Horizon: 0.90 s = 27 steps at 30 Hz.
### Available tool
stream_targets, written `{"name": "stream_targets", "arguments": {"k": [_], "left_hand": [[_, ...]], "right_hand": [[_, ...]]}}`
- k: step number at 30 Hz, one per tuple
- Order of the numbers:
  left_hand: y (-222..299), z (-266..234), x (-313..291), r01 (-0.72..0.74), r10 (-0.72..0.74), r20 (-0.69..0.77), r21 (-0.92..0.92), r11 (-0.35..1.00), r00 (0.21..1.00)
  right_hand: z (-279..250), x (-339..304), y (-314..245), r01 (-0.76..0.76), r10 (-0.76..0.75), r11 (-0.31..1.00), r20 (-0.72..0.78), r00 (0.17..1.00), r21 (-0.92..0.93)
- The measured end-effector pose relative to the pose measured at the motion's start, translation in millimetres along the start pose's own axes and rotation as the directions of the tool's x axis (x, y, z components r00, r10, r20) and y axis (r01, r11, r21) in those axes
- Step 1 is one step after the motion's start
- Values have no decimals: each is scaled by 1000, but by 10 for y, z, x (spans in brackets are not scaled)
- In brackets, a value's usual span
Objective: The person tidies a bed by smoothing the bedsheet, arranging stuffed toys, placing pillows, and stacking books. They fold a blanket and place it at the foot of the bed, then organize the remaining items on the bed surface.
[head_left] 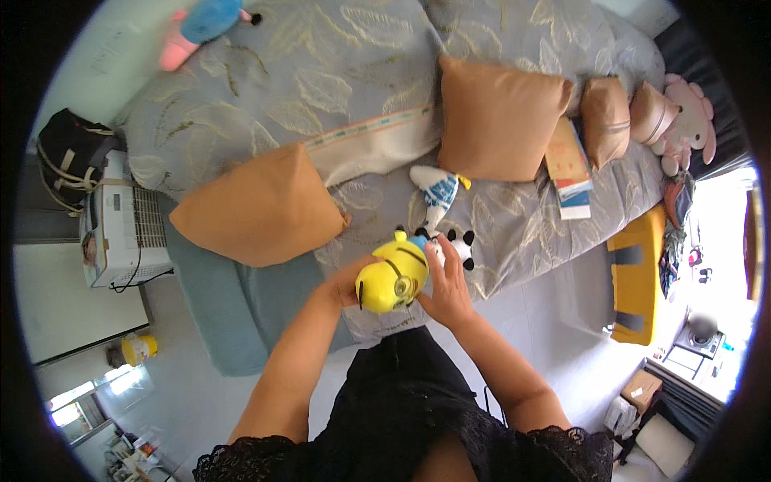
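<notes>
In front of my body, a yellow plush toy [392, 279] with a goggle-like eye, dark strap and blue lower part is held above the sofa's front edge. My left hand [347, 283] grips its left side, the fingers partly hidden behind it. On the other side, my right hand [450, 293] steadies the toy, thumb against the yellow body and fingers stretched along the blue part. Just beyond my right fingers lies a black-and-white panda plush [461, 250]. Farther back rests a white bird-shaped plush [438, 195] with blue patterning and a yellow tip.
A grey leaf-patterned sofa [522, 233] carries an orange cushion [261, 205], a tan cushion [502, 120], books [569, 169] and a pink plush [687, 124]. A blue-and-pink plush [205, 28] is at the far left. A yellow plastic piece [634, 277] stands right; a white appliance [120, 229] left.
</notes>
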State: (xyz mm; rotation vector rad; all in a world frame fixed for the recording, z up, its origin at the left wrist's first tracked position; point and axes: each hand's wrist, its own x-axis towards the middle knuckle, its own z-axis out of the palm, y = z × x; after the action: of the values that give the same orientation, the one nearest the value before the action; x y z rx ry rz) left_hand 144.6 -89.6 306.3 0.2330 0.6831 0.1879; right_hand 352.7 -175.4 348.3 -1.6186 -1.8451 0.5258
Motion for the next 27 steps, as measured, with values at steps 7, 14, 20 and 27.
{"name": "stream_targets", "arguments": {"k": [7,14,20,27], "left_hand": [[-152,382,-486,-122,139,-23,360,925,990],[-108,575,-617,-575,563,143,332,748,814],[408,1338,10,-672,897,187,725,148,400],[739,1803,617,-704,926,-34,640,309,376]], "right_hand": [[-291,-307,-612,223,-214,972,106,971,-76],[-462,-115,-744,-42,74,982,-169,983,184],[-856,667,-219,-24,101,955,-249,963,297],[-1120,1231,297,91,-37,970,-231,972,227]]}}
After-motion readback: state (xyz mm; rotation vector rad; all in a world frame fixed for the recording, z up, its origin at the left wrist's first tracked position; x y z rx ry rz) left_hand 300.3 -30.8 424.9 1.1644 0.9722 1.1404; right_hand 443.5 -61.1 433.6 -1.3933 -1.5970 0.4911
